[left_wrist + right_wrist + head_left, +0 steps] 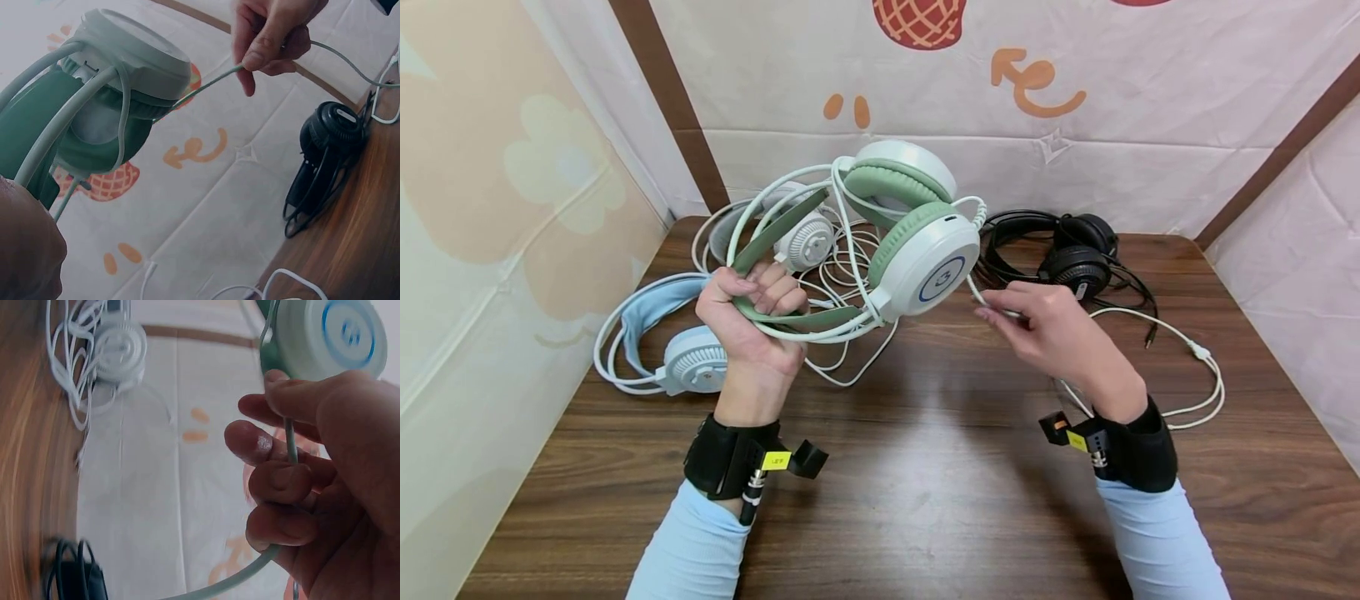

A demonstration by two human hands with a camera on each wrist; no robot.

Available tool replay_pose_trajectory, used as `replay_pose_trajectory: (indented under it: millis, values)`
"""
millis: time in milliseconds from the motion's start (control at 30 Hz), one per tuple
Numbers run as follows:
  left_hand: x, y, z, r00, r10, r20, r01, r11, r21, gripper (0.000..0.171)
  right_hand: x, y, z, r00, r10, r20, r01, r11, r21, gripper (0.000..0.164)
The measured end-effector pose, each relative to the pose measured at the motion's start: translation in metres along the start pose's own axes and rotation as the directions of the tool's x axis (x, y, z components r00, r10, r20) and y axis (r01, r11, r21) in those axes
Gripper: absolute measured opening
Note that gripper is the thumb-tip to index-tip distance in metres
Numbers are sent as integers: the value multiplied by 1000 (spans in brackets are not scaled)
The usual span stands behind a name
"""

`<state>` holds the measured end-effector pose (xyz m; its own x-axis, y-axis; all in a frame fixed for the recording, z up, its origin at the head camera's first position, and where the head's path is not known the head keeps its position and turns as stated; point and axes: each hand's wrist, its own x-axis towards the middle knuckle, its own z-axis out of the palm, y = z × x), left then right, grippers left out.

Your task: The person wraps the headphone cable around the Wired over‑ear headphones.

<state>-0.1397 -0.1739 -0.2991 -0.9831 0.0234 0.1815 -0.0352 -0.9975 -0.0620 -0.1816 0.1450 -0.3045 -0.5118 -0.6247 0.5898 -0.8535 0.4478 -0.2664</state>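
My left hand [756, 312] grips the headband of a white and green headset [936, 262], held up above the table. Its two ear cups, with green cushions, point away to the right. A loop of its pale cable passes around the headband near the cups. With thumb and fingers, my right hand [1052, 325] pinches the headset's cable [291, 440] a short way from the lower cup. In the left wrist view the cable runs taut from the cup to the right hand [272, 44]. Beyond that hand, the rest of the cable [1217, 387] lies in a loop on the table.
A light blue headset [696, 360] lies at the table's left. Behind the held headset are a white headset [808, 242] and its tangled white cable [850, 267]. A black headset [1078, 267] with its cable sits at the back right. Printed cloth walls [947, 158] enclose the table [917, 500].
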Motion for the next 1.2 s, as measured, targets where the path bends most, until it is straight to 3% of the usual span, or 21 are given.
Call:
replay_pose_trajectory:
  millis: [333,567,867,1033,1200]
  values:
    - [5,1,1,994,43,-103,-38,998,56,36,3,-39,23,991,-62,120,62,998,5,14]
    - [8,-2,2,983,81,-165,-64,992,105,36,4,-60,29,986,-130,106,133,991,-17,14]
    - [13,-8,-1,946,156,-285,-98,973,207,35,1,-75,35,976,-167,139,172,985,-26,9]
    - [15,-14,-3,940,223,-258,-125,929,349,37,1,-78,32,977,-160,140,166,986,-29,8]
    - [16,-21,-5,935,300,-190,-159,832,532,41,1,-81,27,979,-161,125,163,987,-7,4]
